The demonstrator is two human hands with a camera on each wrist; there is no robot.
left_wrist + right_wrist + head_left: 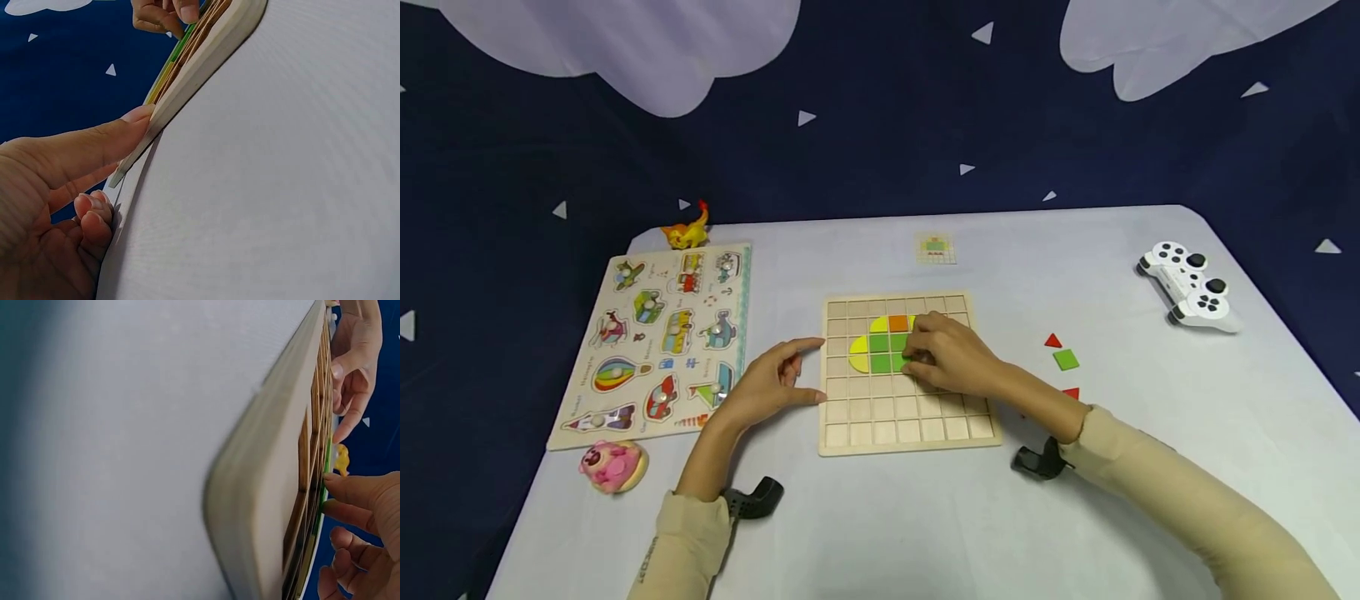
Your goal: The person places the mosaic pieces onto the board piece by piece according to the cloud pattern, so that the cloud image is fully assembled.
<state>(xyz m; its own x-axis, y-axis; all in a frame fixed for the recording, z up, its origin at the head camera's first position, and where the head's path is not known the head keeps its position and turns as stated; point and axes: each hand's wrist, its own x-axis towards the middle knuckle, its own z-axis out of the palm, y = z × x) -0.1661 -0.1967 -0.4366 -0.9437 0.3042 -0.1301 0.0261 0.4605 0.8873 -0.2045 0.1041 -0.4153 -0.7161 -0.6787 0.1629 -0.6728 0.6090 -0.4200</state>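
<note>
A square wooden grid board (883, 410) lies on the table, with green square tiles (880, 342), yellow rounded tiles (859, 360) and an orange square tile (898, 323) in its cells. My left hand (767, 383) touches the board's left edge with the thumb and a stretched finger. Over the middle of the grid, my right hand (953, 357) pinches a green tile (325, 490) between thumb and finger, at the board's surface. That hand hides part of the tile pattern in the head view.
Loose red triangles (1053, 341) and a green square (1065, 359) lie right of the board. A small pattern card (936, 248) is behind it. Left are a vehicle puzzle (655, 333), a yellow figure (688, 233) and a pink toy (613, 467); far right, a white game controller (1187, 285).
</note>
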